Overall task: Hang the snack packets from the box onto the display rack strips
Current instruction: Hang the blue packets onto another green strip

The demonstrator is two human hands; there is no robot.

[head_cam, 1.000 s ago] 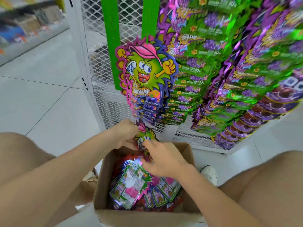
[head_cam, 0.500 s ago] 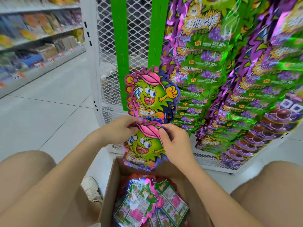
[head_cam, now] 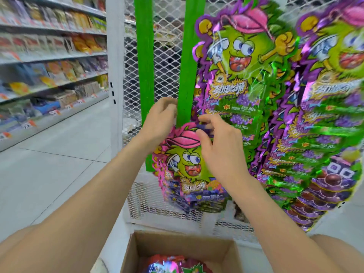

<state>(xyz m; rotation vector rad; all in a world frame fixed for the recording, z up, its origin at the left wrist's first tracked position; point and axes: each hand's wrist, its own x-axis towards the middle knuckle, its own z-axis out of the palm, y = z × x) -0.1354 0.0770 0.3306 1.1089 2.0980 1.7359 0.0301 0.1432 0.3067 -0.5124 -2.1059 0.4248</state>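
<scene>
As both arms reach up over the box (head_cam: 177,245), a packet (head_cam: 185,166) sits at the strip (head_cam: 188,56).
Right hand (head_cam: 220,150) is raised, thumb and forefinger pinching the packet's purple top edge against the strip's lower end, in front of other packets (head_cam: 197,201) hung there. Left hand (head_cam: 159,121) is slightly higher, fingers curled beside the strip's left edge; whether it grips anything cannot be told. More packets (head_cam: 167,265) lie in the box below.

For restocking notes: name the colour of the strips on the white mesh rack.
The flat hanging strips are bright green, seen best in the head view.
</scene>
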